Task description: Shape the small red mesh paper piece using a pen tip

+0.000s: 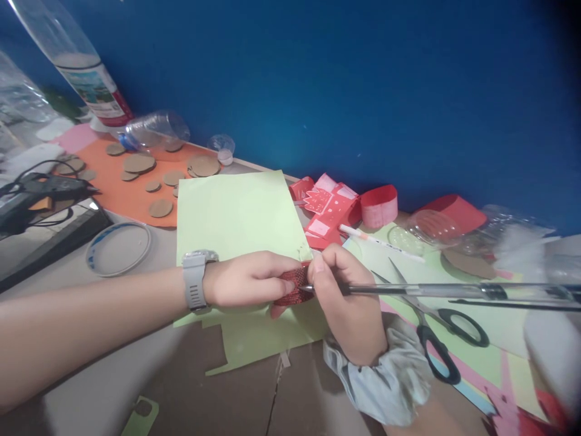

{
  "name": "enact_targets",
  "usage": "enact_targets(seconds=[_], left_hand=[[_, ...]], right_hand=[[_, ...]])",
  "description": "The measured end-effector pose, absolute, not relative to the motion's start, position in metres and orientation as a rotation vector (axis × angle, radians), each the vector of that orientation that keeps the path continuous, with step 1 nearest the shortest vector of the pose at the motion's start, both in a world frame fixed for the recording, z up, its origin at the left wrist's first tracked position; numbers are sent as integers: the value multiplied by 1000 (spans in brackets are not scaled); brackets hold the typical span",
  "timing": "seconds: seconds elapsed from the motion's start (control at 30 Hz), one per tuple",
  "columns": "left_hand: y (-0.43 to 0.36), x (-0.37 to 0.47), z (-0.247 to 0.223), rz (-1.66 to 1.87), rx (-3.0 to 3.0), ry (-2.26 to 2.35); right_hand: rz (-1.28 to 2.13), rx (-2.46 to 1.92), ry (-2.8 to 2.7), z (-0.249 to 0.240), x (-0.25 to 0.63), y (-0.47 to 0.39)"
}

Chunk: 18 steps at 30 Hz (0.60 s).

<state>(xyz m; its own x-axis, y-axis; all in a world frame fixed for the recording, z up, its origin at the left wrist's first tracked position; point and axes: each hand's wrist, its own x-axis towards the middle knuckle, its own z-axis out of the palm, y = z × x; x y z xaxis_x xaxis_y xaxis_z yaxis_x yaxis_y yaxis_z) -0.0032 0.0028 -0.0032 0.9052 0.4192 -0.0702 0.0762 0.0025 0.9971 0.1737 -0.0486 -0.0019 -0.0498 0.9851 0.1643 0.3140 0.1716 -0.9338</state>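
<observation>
Both hands working pen on dark-red patterned piece.
L hand (254, 281) is pinching dark-red patterned piece (293, 290) over green sheet (231, 212), prob. steadying it vs. pen (390, 289); R hand (349, 309) is gripping pen, tip angled in for control. Labelled bottle (93, 88) is standing, contents unclear; clear bottle (158, 130) is lying on orange sheet (109, 194), looking empty.

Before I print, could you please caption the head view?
Left hand grips red piece; right hand holds pen.
</observation>
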Motion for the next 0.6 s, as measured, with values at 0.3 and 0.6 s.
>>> enact_targets(seconds=[0.3,0.6], left_hand=[[2,-4,-4,281,1551,416],[2,-3,-5,286,1534,411]], right_hand=[[922,-1304,-1544,-2,173,-48],[902,-1330,-1538,-2,173,-49]])
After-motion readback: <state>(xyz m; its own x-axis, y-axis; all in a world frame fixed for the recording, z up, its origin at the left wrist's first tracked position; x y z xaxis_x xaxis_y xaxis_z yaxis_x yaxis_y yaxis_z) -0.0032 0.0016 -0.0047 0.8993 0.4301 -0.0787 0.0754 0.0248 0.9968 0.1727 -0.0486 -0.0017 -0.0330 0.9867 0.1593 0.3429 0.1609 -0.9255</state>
